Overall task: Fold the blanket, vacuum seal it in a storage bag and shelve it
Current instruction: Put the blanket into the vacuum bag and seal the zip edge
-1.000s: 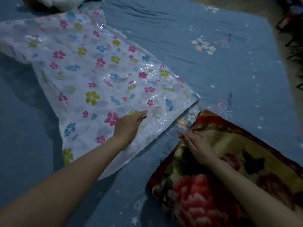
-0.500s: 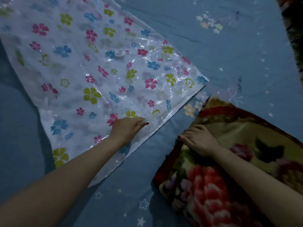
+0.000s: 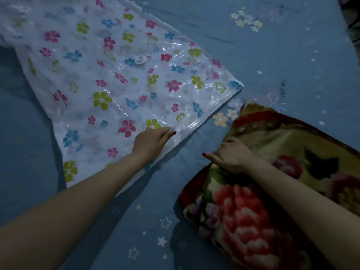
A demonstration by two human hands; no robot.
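A clear plastic storage bag (image 3: 116, 78) printed with coloured flowers lies flat across the upper left, its white valve (image 3: 140, 59) facing up. My left hand (image 3: 152, 143) rests on the bag's near edge beside the glossy seal strip, fingers straight. The folded blanket (image 3: 253, 215), thick with a red, green and yellow flower pattern, lies at the lower right, a short gap from the bag. On the blanket's left corner rests my right hand (image 3: 231, 154), fingers stretched toward the bag and holding nothing.
Everything lies on a blue bed sheet (image 3: 282, 55) printed with small stars and flowers. A dark patterned object (image 3: 350, 20) shows at the top right corner. The light is dim.
My left hand has slid right along the bag's near edge toward the seal strip. My right hand stays on the blanket corner. The view has tipped down and closer.
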